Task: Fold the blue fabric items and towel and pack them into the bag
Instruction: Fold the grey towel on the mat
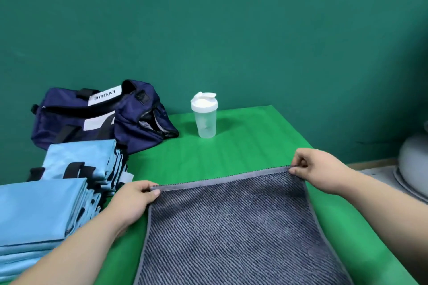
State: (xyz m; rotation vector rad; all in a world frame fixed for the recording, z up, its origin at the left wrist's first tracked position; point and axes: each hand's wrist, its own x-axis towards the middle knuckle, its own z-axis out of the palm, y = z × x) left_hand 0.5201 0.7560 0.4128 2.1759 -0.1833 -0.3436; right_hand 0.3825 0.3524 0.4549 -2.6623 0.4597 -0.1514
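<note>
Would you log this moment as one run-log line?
left hand pinches towel far-left corner | right hand pinches far-right corner | blue fabric items stacked left | bag behind them

The towel (234, 227) is dark blue-grey with thin slanted stripes and a plain grey edge. The table cover (243, 143) is bright green. The wall (208, 30) is a darker blue-green. The folded fabric stacks (41, 213) are light blue with black straps. The bag (97, 118) is navy blue with white patches and black straps. The shaker bottle (205, 118) is clear with a white lid.
</note>
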